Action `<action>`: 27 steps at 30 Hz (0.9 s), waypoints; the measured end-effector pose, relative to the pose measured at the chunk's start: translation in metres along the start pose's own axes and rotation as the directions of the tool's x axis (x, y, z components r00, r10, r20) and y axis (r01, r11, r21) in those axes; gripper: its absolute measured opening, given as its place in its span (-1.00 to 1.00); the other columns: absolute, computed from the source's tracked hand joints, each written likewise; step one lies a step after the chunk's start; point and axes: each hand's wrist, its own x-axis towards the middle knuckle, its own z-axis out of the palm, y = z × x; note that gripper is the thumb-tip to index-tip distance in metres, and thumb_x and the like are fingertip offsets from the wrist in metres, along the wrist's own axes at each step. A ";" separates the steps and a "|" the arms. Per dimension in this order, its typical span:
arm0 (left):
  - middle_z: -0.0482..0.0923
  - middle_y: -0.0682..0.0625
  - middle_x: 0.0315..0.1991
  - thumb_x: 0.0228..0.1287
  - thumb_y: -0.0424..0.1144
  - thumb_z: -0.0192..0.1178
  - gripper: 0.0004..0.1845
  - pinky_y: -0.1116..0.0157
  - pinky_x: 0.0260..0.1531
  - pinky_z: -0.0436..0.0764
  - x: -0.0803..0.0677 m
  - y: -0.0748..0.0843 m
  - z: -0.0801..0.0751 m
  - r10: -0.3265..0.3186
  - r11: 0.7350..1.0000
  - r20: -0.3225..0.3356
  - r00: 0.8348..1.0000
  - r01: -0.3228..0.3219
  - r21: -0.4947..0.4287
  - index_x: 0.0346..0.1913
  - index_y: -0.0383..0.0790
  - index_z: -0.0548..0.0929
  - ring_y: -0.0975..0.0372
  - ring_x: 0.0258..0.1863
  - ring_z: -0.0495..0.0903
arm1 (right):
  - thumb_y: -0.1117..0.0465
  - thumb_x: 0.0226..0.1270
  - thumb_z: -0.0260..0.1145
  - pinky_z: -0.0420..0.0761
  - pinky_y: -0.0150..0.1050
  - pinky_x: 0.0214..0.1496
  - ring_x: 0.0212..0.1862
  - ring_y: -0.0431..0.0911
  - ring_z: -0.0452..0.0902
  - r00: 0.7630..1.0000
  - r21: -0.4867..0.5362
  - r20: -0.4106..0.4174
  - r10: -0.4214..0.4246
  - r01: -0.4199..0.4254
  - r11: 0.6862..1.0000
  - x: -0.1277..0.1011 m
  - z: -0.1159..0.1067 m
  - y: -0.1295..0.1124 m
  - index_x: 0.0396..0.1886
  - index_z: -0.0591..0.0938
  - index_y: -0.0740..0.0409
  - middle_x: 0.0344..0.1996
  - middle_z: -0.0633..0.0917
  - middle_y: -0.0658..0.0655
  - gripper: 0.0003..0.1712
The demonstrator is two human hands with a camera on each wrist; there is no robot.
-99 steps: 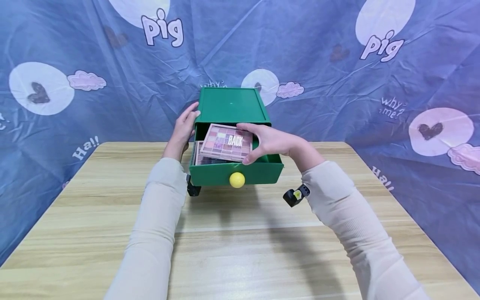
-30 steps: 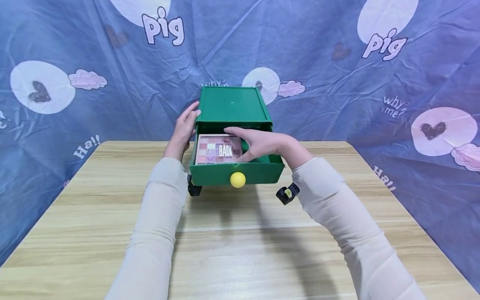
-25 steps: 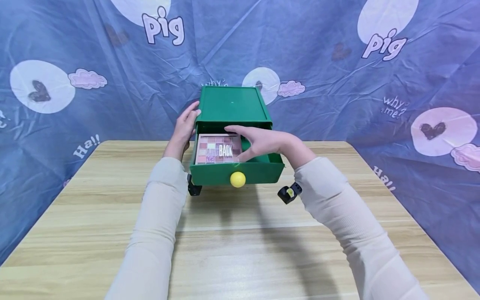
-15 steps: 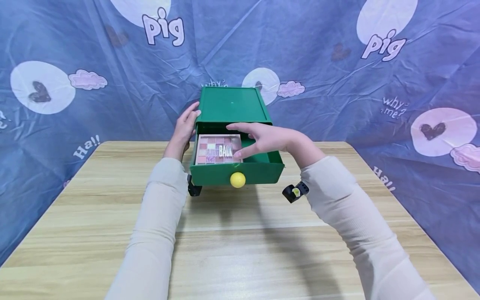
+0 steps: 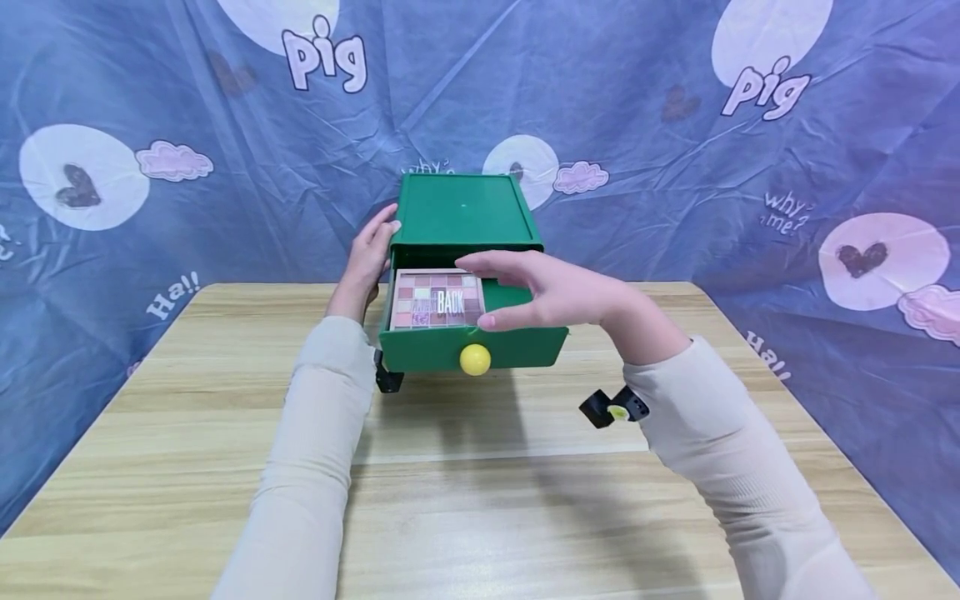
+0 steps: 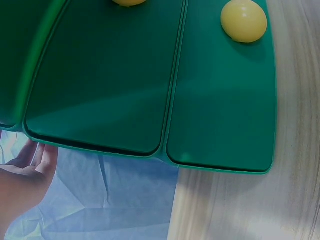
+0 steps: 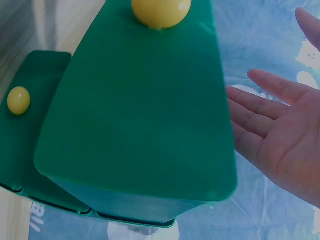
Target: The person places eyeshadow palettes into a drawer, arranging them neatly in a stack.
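A green drawer cabinet (image 5: 462,208) stands on the table with its top drawer (image 5: 513,348) pulled out; a yellow ball knob (image 5: 475,360) sits on the drawer's front. Inside, on the left side, an eyeshadow palette (image 5: 437,300) lies flat, lettered "BACK" on its lid. My left hand (image 5: 365,260) rests against the cabinet's left side with extended fingers; the left wrist view shows this hand (image 6: 30,172) at the cabinet's edge. Over the drawer's right part is my right hand (image 5: 558,290), fingers and thumb spread, holding nothing. In the right wrist view its palm (image 7: 295,140) faces the camera.
A light wood-grain table (image 5: 465,500) carries the cabinet. Lower drawers with yellow knobs (image 6: 243,21) are shut beneath the pulled-out one. Behind hangs a blue printed cloth (image 5: 622,100). Black wrist cameras (image 5: 615,407) are strapped below the sleeves.
Earlier my right hand gripped the tilted palette above the drawer; the palette was lowered flat inside and let go. The right hand has since drawn back to the right. My left hand stays put.
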 end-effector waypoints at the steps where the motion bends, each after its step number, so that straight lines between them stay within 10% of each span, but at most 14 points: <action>1: 0.21 0.06 0.16 0.17 -0.09 -0.02 -0.51 0.19 -0.09 0.31 0.000 0.000 0.000 -0.001 1.000 -0.001 1.000 0.001 0.002 0.21 0.07 0.31 0.20 -0.04 0.32 | 0.18 0.11 0.24 0.12 -0.31 0.16 0.20 -0.18 0.08 1.000 0.007 -0.010 -0.012 0.012 1.000 -0.003 0.001 -0.002 0.24 0.17 0.25 0.19 0.24 0.08 -0.27; 11: 0.17 0.07 0.19 0.17 -0.08 -0.02 -0.51 0.17 -0.06 0.29 0.000 0.002 0.000 -0.011 1.000 0.002 1.000 0.011 0.008 0.21 0.08 0.31 0.20 -0.01 0.28 | 0.32 0.14 0.18 0.23 -0.21 0.11 0.12 -0.06 0.26 0.979 0.141 -0.160 -0.125 0.148 0.979 -0.030 0.016 -0.010 0.17 0.28 0.31 0.10 0.38 0.11 -0.43; 20: 0.18 0.07 0.18 0.16 -0.09 -0.02 -0.51 0.16 -0.06 0.29 0.000 0.001 -0.001 -0.014 1.000 -0.003 1.000 0.014 -0.003 0.21 0.08 0.32 0.20 -0.01 0.29 | 0.40 0.19 0.10 0.41 -0.10 -0.10 -0.12 0.13 0.42 0.939 0.430 -0.267 -0.218 0.318 0.845 -0.043 0.045 -0.002 0.06 0.31 0.48 -0.13 0.44 0.45 -0.57; 27: 0.25 0.04 0.14 0.17 -0.07 -0.02 -0.50 0.17 -0.07 0.28 0.001 -0.001 0.000 -0.008 1.000 -0.001 1.000 0.008 0.020 0.22 0.07 0.29 0.21 -0.03 0.30 | 0.40 0.19 0.11 0.47 -0.11 -0.19 -0.23 0.06 0.49 0.948 0.503 -0.263 -0.177 0.292 0.814 -0.048 0.071 0.010 -0.10 0.33 0.62 -0.28 0.51 0.39 -0.64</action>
